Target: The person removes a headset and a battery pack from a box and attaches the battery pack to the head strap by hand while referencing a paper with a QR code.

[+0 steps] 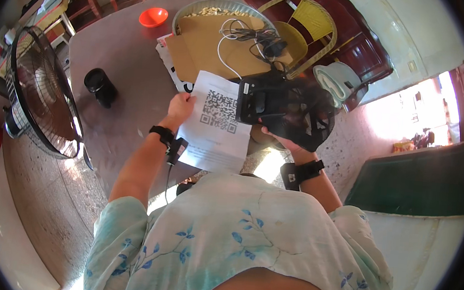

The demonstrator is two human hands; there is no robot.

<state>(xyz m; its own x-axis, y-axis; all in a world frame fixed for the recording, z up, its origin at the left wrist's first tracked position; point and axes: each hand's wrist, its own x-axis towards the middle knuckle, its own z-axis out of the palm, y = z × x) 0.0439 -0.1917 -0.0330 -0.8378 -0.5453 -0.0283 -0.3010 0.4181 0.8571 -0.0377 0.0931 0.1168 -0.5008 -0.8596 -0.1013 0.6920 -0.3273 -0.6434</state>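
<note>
My left hand (181,107) is closed on the left edge of a white sheet of paper (205,142) printed with a large square code. In my right hand (293,146) is a black headset (271,101) with a boxy front and straps, gripped from below; some of the fingers are hidden under it. The headset overlaps the right edge of the paper. A white cable (221,56) runs from the headset toward a bundle of black cables (263,37) on a cardboard sheet (196,53). Each wrist wears a black band with a small module.
A brown-covered table (133,70) bears an orange bowl (154,16), a black cylinder (102,86) and a round metal tray (222,6) of pale pieces, partly under the cardboard. A fan (43,90) stands at left. A yellow chair (313,19) is beyond the table at right.
</note>
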